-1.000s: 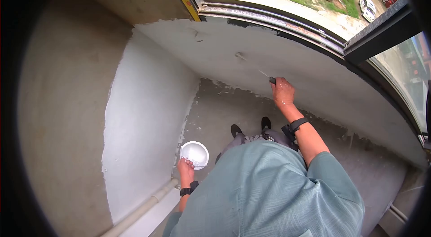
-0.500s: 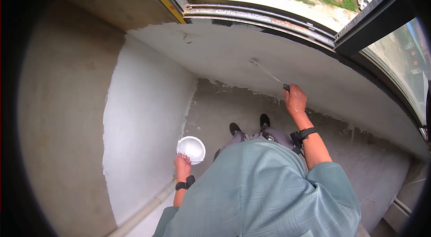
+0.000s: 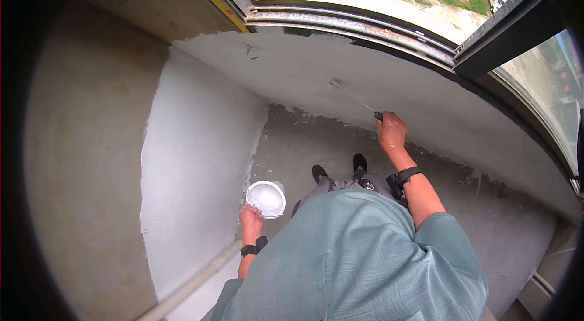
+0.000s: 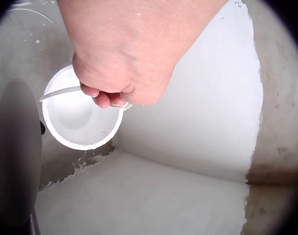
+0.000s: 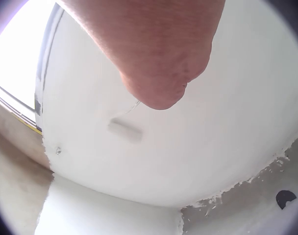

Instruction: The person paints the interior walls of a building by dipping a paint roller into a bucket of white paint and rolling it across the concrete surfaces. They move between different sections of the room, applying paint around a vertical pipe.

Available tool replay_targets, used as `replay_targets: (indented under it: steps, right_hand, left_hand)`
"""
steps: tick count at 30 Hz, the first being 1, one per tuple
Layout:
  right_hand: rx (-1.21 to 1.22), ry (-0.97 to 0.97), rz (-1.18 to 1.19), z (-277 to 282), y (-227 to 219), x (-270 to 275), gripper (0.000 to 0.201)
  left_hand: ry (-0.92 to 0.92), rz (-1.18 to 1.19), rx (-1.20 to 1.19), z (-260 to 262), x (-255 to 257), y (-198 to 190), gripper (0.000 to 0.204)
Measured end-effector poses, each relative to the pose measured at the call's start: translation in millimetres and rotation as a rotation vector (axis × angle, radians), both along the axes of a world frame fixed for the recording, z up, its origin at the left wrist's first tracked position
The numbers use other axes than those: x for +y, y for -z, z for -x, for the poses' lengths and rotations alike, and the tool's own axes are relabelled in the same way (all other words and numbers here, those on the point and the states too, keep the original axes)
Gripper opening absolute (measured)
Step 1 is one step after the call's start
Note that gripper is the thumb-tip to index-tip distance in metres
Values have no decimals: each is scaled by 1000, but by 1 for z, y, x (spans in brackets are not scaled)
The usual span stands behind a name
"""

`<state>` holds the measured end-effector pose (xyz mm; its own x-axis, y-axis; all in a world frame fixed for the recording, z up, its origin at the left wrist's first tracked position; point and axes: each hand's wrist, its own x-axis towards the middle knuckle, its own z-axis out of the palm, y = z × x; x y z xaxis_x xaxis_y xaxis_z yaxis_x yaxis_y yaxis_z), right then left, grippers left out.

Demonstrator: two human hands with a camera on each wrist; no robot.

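My left hand (image 3: 250, 217) grips the wire handle (image 4: 61, 92) of a white bucket (image 4: 85, 146) with whitish liquid inside. The bucket hangs low on my left, near the white-coated side wall. In the head view my right hand (image 3: 392, 131) holds the dark grip (image 3: 378, 115) of a paint roller with a thin metal rod. The white roller head (image 5: 125, 131) lies against the coated wall below the window. From the right wrist, the fingers and grip are hidden behind the back of my hand.
A window frame (image 3: 359, 28) with a sill runs above the wall. Bare brownish wall (image 3: 91, 157) borders the coated part on the left. A pale pipe (image 3: 201, 278) runs low at the left. My shoes (image 3: 360, 162) stand on the splattered grey floor (image 3: 304, 144).
My right hand and the roller have moved right along the wall, then a little back to the left. My left hand stays on the bucket's handle, and the bucket has swung slightly.
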<state>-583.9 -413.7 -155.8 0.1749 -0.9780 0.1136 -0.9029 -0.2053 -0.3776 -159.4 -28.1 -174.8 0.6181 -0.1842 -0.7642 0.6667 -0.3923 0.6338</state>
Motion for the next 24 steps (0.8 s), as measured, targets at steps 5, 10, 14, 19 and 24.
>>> replay_targets:
  steps: [5,10,14,19,24]
  right_hand:
    - [-33,-23,6,-2,-4,-5,24]
    - [9,9,51,61,-28,15,25]
    - [61,71,108,121,-55,37,25]
    - [120,146,151,197,-74,69,26]
    - [122,184,232,215,-82,77,25]
  left_hand:
    - [-43,-56,-30,-2,6,-7,10]
    - [-35,-21,-22,-5,16,2,11]
    - [-34,-37,3,-5,9,8,13]
    - [-45,-68,-24,-10,-5,20,15]
    - [-18,-13,-40,-3,-12,17,14]
